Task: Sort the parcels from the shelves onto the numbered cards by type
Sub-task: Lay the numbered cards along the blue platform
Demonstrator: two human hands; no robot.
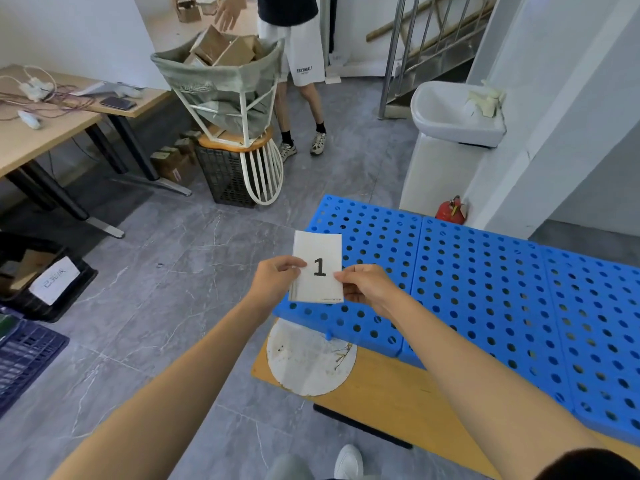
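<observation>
- both hands pinch the card stack (318,268): left hand (273,282) at its left edge, right hand (363,285) at its right.
- its long axis points away, above the near corner of the blue perforated panel (485,289) (laying it down looks next).

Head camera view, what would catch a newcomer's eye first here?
The white card printed with a bold 1 sits mid-frame, pinched at its sides by the left hand and right hand. Below it and to the right spread bright blue perforated panels on a wooden table. Further back, left of centre, a grey sack full of cardboard boxes stands with another person behind it.
</observation>
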